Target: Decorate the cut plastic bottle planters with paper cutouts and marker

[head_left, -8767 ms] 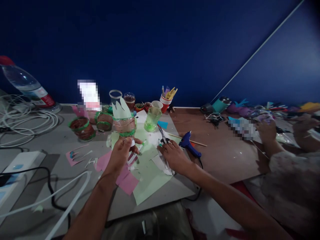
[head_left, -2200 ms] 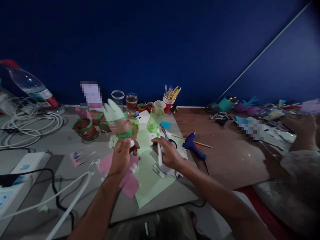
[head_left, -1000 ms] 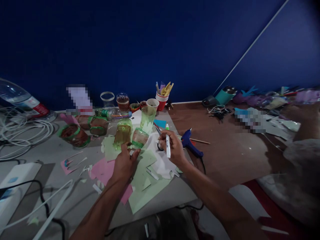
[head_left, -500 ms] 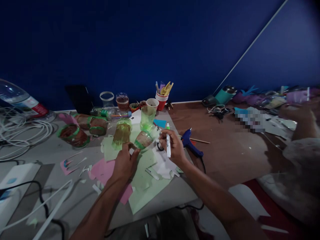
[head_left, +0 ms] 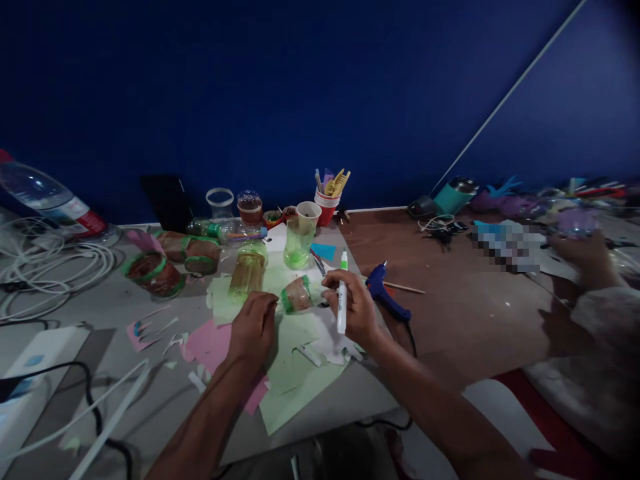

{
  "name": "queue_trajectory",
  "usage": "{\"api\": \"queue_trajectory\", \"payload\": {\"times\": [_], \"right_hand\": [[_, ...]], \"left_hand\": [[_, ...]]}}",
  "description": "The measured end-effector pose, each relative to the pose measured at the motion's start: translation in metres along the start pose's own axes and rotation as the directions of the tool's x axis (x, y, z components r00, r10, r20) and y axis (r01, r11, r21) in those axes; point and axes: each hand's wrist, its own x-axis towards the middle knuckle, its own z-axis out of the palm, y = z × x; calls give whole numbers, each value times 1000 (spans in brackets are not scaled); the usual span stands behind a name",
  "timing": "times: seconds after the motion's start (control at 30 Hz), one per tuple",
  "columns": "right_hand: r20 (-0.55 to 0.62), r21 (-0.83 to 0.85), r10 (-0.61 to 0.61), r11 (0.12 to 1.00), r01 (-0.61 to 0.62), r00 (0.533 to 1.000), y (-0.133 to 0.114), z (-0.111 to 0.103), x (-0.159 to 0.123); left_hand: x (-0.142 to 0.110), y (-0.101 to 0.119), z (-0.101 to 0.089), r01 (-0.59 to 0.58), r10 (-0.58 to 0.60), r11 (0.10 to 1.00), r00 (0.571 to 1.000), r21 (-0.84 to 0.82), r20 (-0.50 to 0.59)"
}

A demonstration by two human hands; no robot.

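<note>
Between my hands lies a small cut plastic bottle on its side, painted brown with green bands. My left hand is closed, its fingertips pinching at the bottle's left rim. My right hand grips a white marker with a green end pointing up, while its fingertips touch the bottle's clear neck end. Beneath are light green paper sheets and white paper scraps. A green-tinted bottle bottom lies just beyond my left hand, and a clear green-tinted cup stands behind.
A blue glue gun lies right of my hand beside a wooden stick. Brown-painted bottle pieces, pink paper and coiled white cables are on the left. A red cup of tools stands behind. Another person's hand is at far right.
The small bottle is turned more level and sits slightly right and lower. My right hand has shifted a little right and down with the marker. The other person's hand has moved left.
</note>
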Motion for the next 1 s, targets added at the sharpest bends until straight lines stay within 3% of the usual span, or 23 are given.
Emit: {"api": "queue_trajectory", "payload": {"times": [0.1,0.2,0.4,0.57,0.77,0.9,1.0], "right_hand": [[74,-36,-120,992,123,990,-5,1,-5],[147,-22,-241,969,246,959,-8,4,-11],[229,-30,-286,954,300,931,-10,10,-15],[252,-27,-297,949,313,921,-13,12,-14],[233,-36,-272,957,287,934,-11,12,-18],[226,-21,-261,962,273,939,-5,13,-22],[215,-14,-259,963,268,942,-2,14,-25]], "left_hand": [[-4,1,-2,-127,126,988,992,-89,-17],[-6,5,-2,-166,155,974,984,-155,-83],[-7,16,-5,57,-64,971,998,-233,-21],[-7,15,-8,102,-133,933,989,-344,-70],[-2,14,-21,177,-347,806,914,-565,-209],[9,28,-41,271,-398,815,904,-513,-154],[25,38,-59,239,-299,916,942,-322,-152]]}}
